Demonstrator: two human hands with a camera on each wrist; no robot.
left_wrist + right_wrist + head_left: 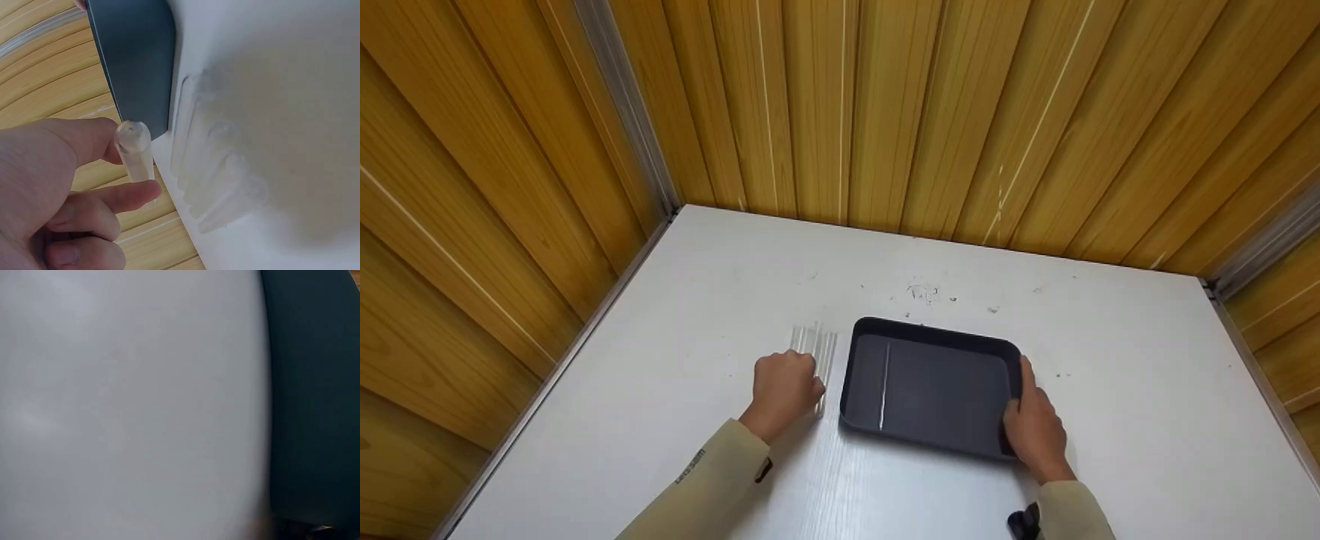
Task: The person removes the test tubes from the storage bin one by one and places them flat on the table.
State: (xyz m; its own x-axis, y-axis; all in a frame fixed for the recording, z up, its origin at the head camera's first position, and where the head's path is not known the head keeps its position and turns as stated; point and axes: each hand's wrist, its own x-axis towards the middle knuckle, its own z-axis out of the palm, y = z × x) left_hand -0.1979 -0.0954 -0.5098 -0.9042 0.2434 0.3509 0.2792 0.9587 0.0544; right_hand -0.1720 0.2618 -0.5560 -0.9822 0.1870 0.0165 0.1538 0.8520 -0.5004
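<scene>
My left hand (786, 390) pinches a clear test tube (136, 154) between thumb and fingers, raised above the table in the left wrist view. Beside and below that hand, several more clear tubes (826, 352) lie side by side on the table, left of a dark grey rectangular tray (952, 390). My right hand (1037, 431) grips the tray's right wall, thumb at the rim and fingers along the outside. A thin bright line runs across the tray's floor near its left end; whether it is a tube or glare I cannot tell. The right wrist view shows the tray's outer wall (315, 399), not the hand.
The white table (697, 300) carries small dark marks (922, 292) behind the tray. Yellow wood-look panels (885, 112) rise along its back and sides, with metal posts (634, 105) at the corners.
</scene>
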